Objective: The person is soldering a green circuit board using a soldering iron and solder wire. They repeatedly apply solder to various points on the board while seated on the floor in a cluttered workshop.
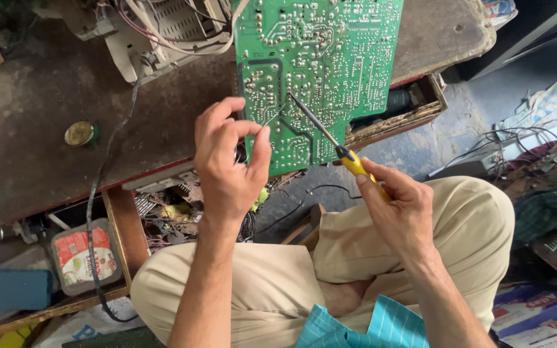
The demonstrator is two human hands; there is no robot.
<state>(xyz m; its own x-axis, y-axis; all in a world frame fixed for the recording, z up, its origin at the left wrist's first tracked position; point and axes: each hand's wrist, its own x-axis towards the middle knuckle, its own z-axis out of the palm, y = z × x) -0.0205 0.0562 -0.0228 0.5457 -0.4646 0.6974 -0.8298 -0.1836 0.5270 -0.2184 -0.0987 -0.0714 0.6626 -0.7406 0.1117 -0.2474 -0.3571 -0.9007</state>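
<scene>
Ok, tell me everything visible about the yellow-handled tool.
The soldering iron has a yellow handle and a long, thin dark metal shaft. The right hand grips the handle; it slants up-left, its tip meeting the solder side of the green circuit board, close to a thin wire pinched by the left hand.

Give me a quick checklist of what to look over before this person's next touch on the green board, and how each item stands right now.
1. Soldering iron held by its yellow handle in the right hand: ok.
2. Iron tip on the circuit board: ok.
3. Solder wire pinched in the left hand, reaching the tip: ok.
4. Board lying steady on the workbench: cannot tell.
5. Iron hot: cannot tell.
</scene>
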